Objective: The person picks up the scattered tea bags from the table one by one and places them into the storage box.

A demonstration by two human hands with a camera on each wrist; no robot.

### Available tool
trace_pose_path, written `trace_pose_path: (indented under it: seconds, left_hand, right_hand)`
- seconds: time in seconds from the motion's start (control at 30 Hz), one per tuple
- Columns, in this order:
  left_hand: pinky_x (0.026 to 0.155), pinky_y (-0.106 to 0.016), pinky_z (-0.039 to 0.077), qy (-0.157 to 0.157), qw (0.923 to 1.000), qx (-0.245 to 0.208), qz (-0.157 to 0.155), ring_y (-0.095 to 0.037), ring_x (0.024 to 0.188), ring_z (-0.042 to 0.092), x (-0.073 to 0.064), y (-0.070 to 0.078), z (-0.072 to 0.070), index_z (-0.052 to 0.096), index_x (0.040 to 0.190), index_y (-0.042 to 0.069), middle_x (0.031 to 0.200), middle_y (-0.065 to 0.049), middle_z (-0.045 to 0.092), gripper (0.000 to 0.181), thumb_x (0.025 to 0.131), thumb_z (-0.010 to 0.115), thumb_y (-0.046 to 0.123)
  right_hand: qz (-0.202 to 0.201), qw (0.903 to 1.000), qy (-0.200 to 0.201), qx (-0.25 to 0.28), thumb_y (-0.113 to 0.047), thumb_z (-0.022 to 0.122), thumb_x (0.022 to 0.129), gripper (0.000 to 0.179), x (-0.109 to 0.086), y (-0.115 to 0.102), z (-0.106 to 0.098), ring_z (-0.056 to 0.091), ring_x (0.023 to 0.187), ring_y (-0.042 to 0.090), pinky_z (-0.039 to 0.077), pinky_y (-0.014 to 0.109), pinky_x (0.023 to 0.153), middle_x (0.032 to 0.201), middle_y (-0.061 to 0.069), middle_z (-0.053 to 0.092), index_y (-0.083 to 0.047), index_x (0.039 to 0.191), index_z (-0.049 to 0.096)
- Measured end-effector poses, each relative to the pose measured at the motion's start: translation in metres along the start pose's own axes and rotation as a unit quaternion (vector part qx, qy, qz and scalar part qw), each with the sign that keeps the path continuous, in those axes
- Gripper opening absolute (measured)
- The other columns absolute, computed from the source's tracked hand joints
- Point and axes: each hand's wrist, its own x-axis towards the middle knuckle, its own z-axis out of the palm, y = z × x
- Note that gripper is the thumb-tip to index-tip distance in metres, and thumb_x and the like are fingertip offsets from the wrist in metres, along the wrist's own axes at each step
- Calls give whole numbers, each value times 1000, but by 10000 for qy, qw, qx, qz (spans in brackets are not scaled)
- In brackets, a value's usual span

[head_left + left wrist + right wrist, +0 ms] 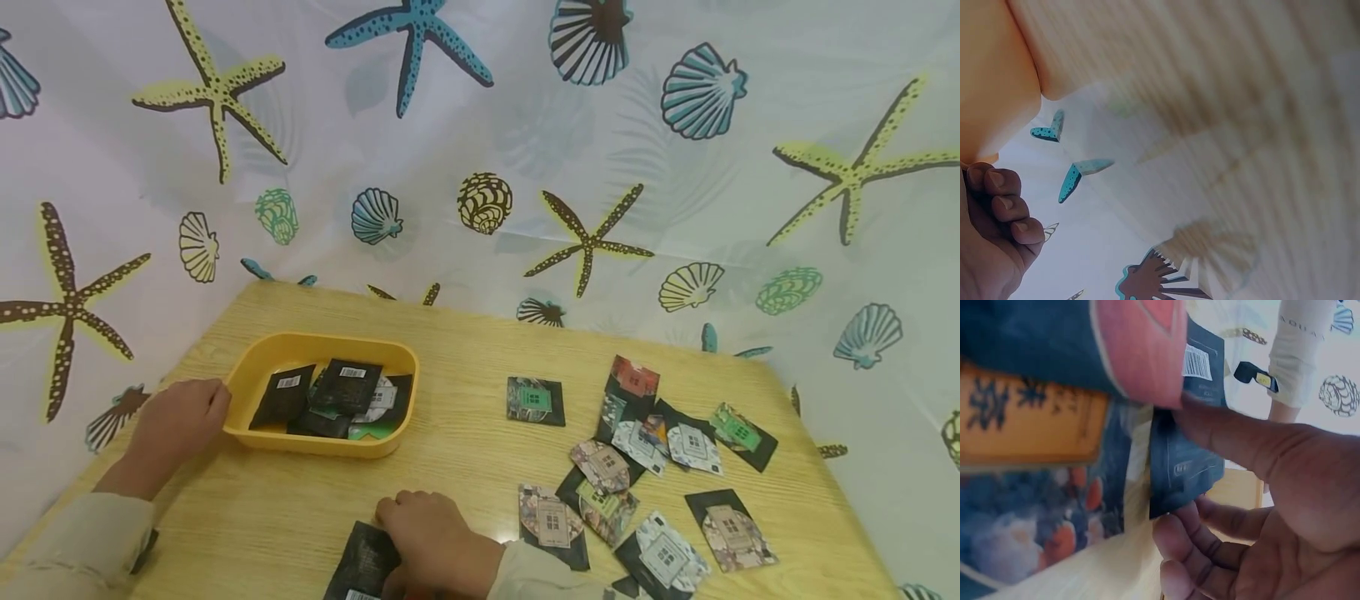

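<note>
A yellow plastic tray (322, 447) stands at the left of the table, with several black tea packets (348, 387) inside. My left hand (183, 417) holds its left rim; in the left wrist view the curled fingers (1010, 206) lie against the tray wall (997, 81). Near the table's front edge, my right hand (435, 537) pinches a black tea packet (363, 558) with its barcode side up. The right wrist view has this packet (1188, 450) between thumb and fingers. A blurred packet with an orange label (1029, 419) is close to that camera; whether the hand holds it too, I cannot tell.
Several tea packets (600, 467) lie scattered and partly overlapping on the right of the wooden table (457, 375). One green-labelled packet (535, 401) lies apart, nearer the middle. A white cloth (450, 142) with starfish and shells hangs behind and at the sides.
</note>
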Motion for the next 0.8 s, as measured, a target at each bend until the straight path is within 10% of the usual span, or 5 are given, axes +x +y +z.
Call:
trace_pose_path:
  seconds: [0.37,0.5,0.67,0.8]
  left_hand:
    - [50,-30,25,149,9998,23,98,-16,50,31,-1,-2,5,40,59,14,54,0,36,45,104,35,17]
    - [50,-30,26,143,9998,52,111,-16,50,31,-1,-3,6,40,59,14,54,0,36,45,103,35,17]
    - [51,-30,27,36,9999,120,47,-16,51,34,0,-3,5,42,60,14,55,-1,39,45,104,34,18]
    - [51,-31,28,-62,9999,125,-10,-17,52,35,1,-2,3,42,60,13,55,-1,39,45,104,33,18]
  right_hand:
    - [-37,9807,156,1950,-19,73,89,10,-5,17,-22,48,57,-2,41,15,55,69,-12,61,-15,82,69]
    - [-66,9383,568,3411,-11,69,93,10,-2,29,-45,62,62,10,45,18,56,74,2,70,-6,84,68]
    - [261,8606,1552,4844,-5,62,96,10,13,45,-70,72,75,29,58,28,65,88,21,73,5,96,66]
    - [600,8309,1924,5187,-3,63,95,12,34,50,-75,73,78,26,61,35,73,93,22,72,6,103,65]
